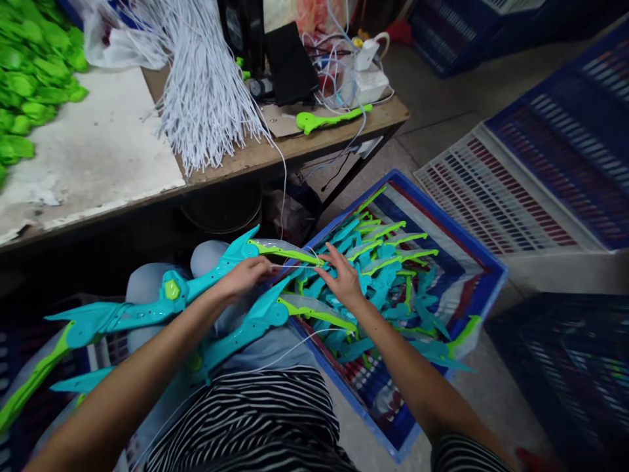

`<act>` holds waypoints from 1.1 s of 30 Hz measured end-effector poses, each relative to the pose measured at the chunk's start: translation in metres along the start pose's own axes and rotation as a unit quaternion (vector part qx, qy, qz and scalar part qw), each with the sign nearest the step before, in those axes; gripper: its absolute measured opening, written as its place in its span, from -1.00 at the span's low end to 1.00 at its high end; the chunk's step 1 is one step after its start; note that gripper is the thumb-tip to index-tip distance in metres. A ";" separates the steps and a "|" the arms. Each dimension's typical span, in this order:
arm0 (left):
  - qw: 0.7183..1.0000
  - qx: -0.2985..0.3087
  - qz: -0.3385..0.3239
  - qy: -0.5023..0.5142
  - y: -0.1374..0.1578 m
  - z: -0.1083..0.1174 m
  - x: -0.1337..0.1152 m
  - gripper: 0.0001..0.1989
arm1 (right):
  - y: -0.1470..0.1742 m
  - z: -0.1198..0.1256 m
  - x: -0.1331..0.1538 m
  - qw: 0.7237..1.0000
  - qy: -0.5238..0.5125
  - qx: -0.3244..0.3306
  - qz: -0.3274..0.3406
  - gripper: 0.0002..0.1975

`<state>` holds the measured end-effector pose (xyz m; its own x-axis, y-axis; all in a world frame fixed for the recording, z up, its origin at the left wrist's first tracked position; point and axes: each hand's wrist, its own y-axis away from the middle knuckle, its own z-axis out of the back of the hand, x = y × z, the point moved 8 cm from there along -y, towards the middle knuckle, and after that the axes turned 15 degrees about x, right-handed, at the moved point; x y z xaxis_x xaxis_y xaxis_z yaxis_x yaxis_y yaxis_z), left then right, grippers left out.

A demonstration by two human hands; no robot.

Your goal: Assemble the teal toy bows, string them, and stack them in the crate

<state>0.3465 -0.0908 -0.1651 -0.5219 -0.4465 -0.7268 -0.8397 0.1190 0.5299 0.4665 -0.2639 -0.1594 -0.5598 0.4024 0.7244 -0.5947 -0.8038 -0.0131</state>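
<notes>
Your lap in pale blue denim (282, 347): across it, a long curved turquoise-and-lime plastic bow (130, 316) on the far side and a second bow of the same make (246, 331) on the near side.
Long wooden-topped workbench (236, 160): before you, reaching left; on it, left to right, a heap of lime-green plastic pieces (34, 78), a bundle of thin white cords (206, 92), a flat black panel (292, 62) and a white plastic socket block (371, 84) (cables bunch beside it).
Rectangular blue plastic crate (452, 223): right of your lap, piled bows (383, 262) inside.
Slotted white plastic crate (501, 190): beyond it, rightward.
</notes>
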 end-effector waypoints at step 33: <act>0.761 -0.472 -0.408 0.176 0.324 0.103 0.030 -0.66 | -0.116 -0.247 0.270 0.781 0.008 0.558 0.279 -0.61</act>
<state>0.0436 0.0251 -0.0604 0.3279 -0.2592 -0.9085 -0.2944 -0.9418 0.1624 0.2421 0.0464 -0.1324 -0.5646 -0.1495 0.8117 0.6136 -0.7338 0.2916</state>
